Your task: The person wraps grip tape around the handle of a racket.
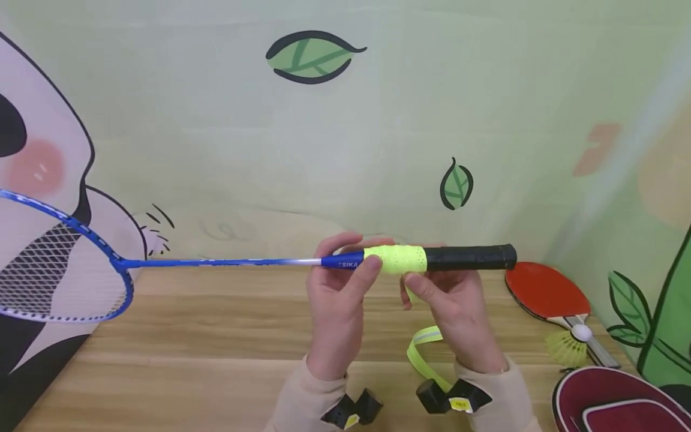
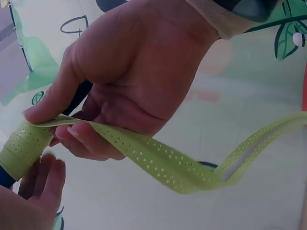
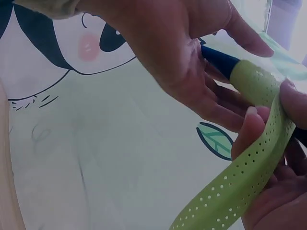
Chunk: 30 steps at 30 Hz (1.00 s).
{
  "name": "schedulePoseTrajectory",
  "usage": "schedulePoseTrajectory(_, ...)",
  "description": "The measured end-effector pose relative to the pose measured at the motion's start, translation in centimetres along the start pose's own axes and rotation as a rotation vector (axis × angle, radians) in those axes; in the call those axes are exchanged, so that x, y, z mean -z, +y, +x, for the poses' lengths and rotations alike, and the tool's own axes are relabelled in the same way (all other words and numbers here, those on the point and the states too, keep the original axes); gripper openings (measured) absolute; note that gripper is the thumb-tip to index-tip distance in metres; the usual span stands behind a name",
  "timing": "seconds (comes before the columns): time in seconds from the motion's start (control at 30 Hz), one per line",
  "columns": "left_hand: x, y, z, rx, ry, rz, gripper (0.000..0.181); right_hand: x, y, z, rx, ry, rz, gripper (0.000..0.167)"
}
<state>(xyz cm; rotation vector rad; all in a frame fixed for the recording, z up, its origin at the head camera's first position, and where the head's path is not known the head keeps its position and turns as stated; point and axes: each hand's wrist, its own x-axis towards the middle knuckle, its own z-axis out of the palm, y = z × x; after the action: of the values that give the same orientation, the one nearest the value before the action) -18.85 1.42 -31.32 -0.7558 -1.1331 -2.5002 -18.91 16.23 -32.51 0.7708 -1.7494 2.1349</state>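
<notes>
Nearest, at the bottom of the frame, are my two cuffs, the left sleeve (image 1: 297, 399) and the right sleeve (image 1: 499, 393). One maroon case (image 1: 604, 387) sits at the lower right, cut off by the frame's edges. At centre right I have one blue badminton racket (image 1: 259, 262) across both hands, and one length of yellow-green grip tape (image 1: 396, 259) wound on its handle. My right hand (image 1: 464, 315) pinches the tape between thumb and fingers, and the loose end hangs below as a single strip. My left hand (image 1: 336, 315) is loosely open under the blue cone, fingers behind it and relaxed, thumb across the front.

The racket's head runs past the left edge of the frame, while the black butt ends just short of one red paddle (image 1: 546, 291) at right. One yellow shuttlecock (image 1: 564, 349) lies beside the paddle's handle. There is wide room on the wooden surface (image 1: 216, 336) below the shaft at lower left, less at right. Farthest, past the surface's back edge, stands one painted backdrop (image 1: 378, 150), with two separate leaves at upper centre and centre right.
</notes>
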Motion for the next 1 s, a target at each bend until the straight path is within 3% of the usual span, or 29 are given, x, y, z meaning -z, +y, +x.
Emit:
schedulePoseTrajectory(0.13, -0.1, 0.3, -0.3, -0.038, -0.082, -0.099, 0.044, -0.6, -0.4, -0.2, -0.034, 0.024, -0.033, 0.01)
schedulePoseTrajectory(0.27, -0.1, 0.5, -0.3, -0.093, -0.132, -0.097, 0.049, -0.8, -0.6, -0.2, -0.03, 0.019, -0.055, 0.01)
schedulePoseTrajectory(0.4, -0.1, 0.8, -0.2, -0.125, -0.14, -0.056, 0.048, -0.9, -0.7, -0.1, -0.015, 0.005, -0.077, 0.01)
schedulePoseTrajectory(0.57, 0.1, 0.9, -0.2, -0.125, -0.103, 0.001, 0.041, -1.0, -0.7, -0.1, -0.023, 0.0, -0.088, 0.013)
schedulePoseTrajectory(0.73, 0.4, 0.7, 0.0, -0.071, -0.072, 0.042, 0.031, -0.8, -0.8, -0.1, -0.037, 0.013, -0.074, 0.026)
schedulePoseTrajectory(0.87, 0.8, 0.9, 0.4, 0.026, -0.078, -0.015, 0.028, -0.5, -1.3, 0.1, -0.031, 0.005, -0.052, 0.042)
schedulePoseTrajectory(1.0, 1.0, 1.3, 0.4, 0.105, -0.068, -0.07, 0.024, -0.4, -1.7, 0.2, -0.023, -0.008, -0.069, 0.039)
